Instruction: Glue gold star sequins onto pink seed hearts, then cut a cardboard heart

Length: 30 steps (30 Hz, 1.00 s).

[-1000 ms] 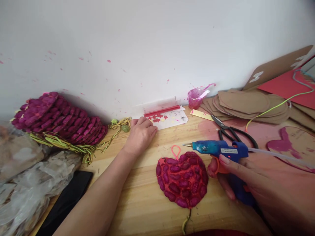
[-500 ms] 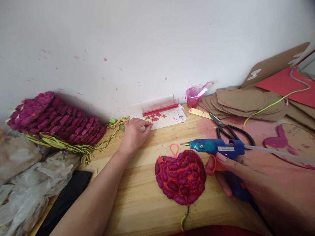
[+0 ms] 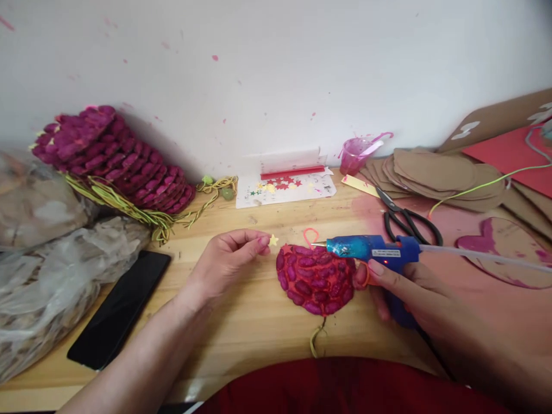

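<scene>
My left hand [image 3: 233, 256] pinches a small yellow paper star [image 3: 273, 240] between thumb and fingertips, just left of a heart-shaped piece [image 3: 317, 282] covered in purple-red oval lumps. A pink loop [image 3: 310, 236] stands out from the top of the heart, a red star [image 3: 286, 249] sits on its upper left, and a yellow-green cord [image 3: 317, 340] trails from its lower tip. In my right hand [image 3: 401, 287] is a blue glue gun [image 3: 371, 248], its metal nozzle over the heart's top edge and its red light lit. My finger lies on the orange trigger.
White paper with small stars [image 3: 302, 198] lies by the wall, beside a pink paint cup [image 3: 356, 155]. Scissors [image 3: 407, 221] and cardboard shapes [image 3: 435, 169] are at right. Stacked purple pieces [image 3: 116, 164], plastic bags [image 3: 56, 293] and a black phone [image 3: 121, 310] occupy the left.
My left hand has come back from the paper by the wall to beside the heart, with a yellow star now showing in its fingers. The glue gun's nozzle has shifted slightly left. The view has tilted.
</scene>
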Motion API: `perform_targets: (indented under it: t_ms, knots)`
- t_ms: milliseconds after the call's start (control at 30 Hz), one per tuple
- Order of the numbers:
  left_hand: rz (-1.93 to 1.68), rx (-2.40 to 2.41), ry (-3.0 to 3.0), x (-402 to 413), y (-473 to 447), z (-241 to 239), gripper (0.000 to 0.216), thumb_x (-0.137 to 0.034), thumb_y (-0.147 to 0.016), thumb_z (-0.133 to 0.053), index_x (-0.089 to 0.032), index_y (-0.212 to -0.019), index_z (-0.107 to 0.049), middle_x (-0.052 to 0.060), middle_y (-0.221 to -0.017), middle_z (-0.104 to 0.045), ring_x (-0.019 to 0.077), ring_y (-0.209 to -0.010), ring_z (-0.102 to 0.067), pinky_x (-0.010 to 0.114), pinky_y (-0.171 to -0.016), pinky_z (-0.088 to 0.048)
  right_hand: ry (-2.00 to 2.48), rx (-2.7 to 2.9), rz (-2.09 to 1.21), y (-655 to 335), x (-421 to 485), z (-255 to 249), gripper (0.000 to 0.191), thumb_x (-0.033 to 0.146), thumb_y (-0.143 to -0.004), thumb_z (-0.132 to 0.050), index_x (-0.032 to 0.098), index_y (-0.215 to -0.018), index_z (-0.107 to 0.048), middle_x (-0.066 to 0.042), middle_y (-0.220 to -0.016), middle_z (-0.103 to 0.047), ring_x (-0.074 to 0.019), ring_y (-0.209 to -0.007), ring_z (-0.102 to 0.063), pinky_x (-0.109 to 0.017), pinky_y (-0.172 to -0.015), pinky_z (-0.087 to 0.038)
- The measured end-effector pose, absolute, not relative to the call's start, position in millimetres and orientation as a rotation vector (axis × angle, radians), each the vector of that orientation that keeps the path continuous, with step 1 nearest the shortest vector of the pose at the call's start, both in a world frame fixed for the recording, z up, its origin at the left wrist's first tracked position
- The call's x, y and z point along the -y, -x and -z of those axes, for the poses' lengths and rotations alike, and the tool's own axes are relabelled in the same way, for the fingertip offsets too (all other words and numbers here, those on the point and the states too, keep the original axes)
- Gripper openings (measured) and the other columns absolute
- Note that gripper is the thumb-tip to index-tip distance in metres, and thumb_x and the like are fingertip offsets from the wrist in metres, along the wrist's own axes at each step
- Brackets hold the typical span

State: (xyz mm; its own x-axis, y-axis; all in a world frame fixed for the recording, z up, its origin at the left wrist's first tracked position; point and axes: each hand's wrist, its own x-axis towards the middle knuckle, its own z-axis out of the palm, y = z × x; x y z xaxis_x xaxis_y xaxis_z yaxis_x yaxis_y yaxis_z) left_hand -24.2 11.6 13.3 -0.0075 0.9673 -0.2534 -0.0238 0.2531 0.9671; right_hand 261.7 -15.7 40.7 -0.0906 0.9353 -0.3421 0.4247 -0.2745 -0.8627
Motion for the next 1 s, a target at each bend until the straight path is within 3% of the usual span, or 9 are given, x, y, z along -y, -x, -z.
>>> perform_targets:
  t_ms: [100,233,333,400,500,667,1000]
  knots:
    - [-1.001,-1.283,-0.963,-2,26,-9,0.025,-0.041,-0.072,-0.083,-0.020,-0.082,-0.078,0.000,-0.073,-0.072,0.0092,-0.070,-0.058,0.020,-0.069,-0.043,1.726,1.656,-1.357,-264,21,-31,0.053,0.065,-0.087,-0.052,0.023,-0.057,-0.056,-0.001,-0.053,-0.058,-0.0173,-0.051,-0.051,-0.028,-0.047,-0.038]
    - [-0.971,-1.330,-1.099,-1,29,-9,0.026,-0.044,-0.075,-0.080,-0.018,-0.082,-0.077,0.000,-0.074,-0.071,0.0089,-0.067,-0.055,0.019,-0.064,-0.041,1.651,1.897,-1.283,-260,23,-37,0.043,0.058,-0.092,-0.052,0.024,-0.067,-0.059,0.002,-0.052,-0.056,-0.0167,-0.049,-0.051,-0.027,-0.045,-0.038]
    - [-0.939,-1.323,-1.176,-2,33,-9,0.027,-0.044,-0.077,-0.077,-0.018,-0.083,-0.076,0.001,-0.075,-0.070,0.0098,-0.068,-0.055,0.020,-0.064,-0.042,1.558,2.031,-1.168,-253,23,-45,0.035,0.050,-0.094,-0.054,0.024,-0.072,-0.065,0.002,-0.061,-0.062,-0.0180,-0.059,-0.057,-0.028,-0.058,-0.047]
    - [-0.928,-1.291,-1.164,-3,34,-8,0.028,-0.044,-0.077,-0.077,-0.017,-0.083,-0.075,0.001,-0.074,-0.070,0.0099,-0.066,-0.055,0.021,-0.063,-0.042,1.464,2.076,-1.146,-248,22,-48,0.024,0.045,-0.095,-0.056,0.027,-0.092,-0.072,0.001,-0.080,-0.071,-0.0207,-0.076,-0.064,-0.029,-0.073,-0.052]
    - [-0.909,-1.227,-1.073,-4,33,-5,0.028,-0.043,-0.076,-0.078,-0.016,-0.082,-0.074,0.002,-0.072,-0.070,0.0091,-0.060,-0.053,0.022,-0.059,-0.042,1.393,2.111,-1.149,-242,21,-49,0.026,0.040,-0.096,-0.055,0.033,-0.114,-0.071,0.001,-0.102,-0.074,-0.0232,-0.093,-0.066,-0.031,-0.084,-0.052]
    - [-0.890,-1.188,-0.979,-4,30,-5,0.029,-0.042,-0.072,-0.080,-0.015,-0.082,-0.074,0.003,-0.072,-0.070,0.0097,-0.058,-0.054,0.023,-0.058,-0.044,1.416,2.097,-1.154,-235,19,-49,0.030,0.040,-0.096,-0.054,0.034,-0.121,-0.070,0.000,-0.105,-0.075,-0.0255,-0.093,-0.069,-0.032,-0.081,-0.054]
    - [-0.873,-1.278,-1.147,-5,35,-7,0.027,-0.042,-0.077,-0.075,-0.016,-0.084,-0.074,0.001,-0.068,-0.068,0.0105,-0.060,-0.056,0.023,-0.061,-0.044,1.414,2.126,-1.189,-238,19,-44,0.032,0.039,-0.096,-0.055,0.037,-0.125,-0.068,0.000,-0.116,-0.073,-0.0303,-0.106,-0.065,-0.040,-0.094,-0.051]
